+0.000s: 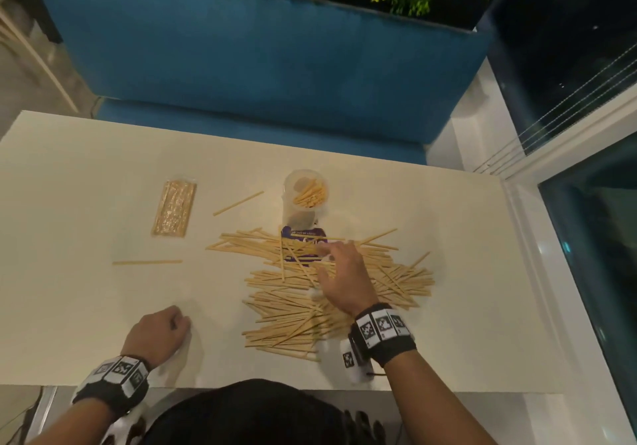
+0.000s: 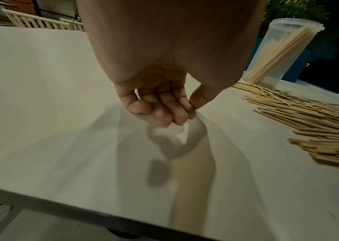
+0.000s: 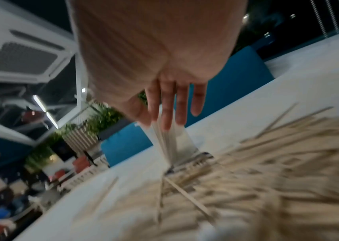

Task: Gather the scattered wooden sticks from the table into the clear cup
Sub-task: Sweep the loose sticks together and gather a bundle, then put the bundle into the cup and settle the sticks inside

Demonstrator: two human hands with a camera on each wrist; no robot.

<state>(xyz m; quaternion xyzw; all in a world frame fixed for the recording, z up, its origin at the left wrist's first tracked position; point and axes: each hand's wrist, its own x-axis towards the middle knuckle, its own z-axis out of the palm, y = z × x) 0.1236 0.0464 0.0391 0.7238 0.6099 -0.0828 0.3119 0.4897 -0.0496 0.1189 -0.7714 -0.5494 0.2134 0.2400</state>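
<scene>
A clear cup [image 1: 305, 193] [image 2: 288, 53] stands at the table's middle back and holds several wooden sticks. In front of it lies a wide pile of sticks [image 1: 327, 289] [image 2: 308, 117] [image 3: 267, 171]. My right hand [image 1: 339, 269] [image 3: 168, 119] hovers over the pile's far part with straight, spread fingers and holds nothing; the cup [image 3: 178, 143] shows blurred behind them. My left hand [image 1: 162, 331] [image 2: 164, 112] rests on bare table to the left of the pile, its fingers curled under and empty.
A purple packet [image 1: 303, 238] lies partly under the sticks below the cup. A wrapped bundle of sticks [image 1: 174, 207] lies at the back left. Single sticks lie at the left [image 1: 147, 262] and beside the cup [image 1: 238, 202]. The table's front edge [image 1: 206, 387] is near my wrists.
</scene>
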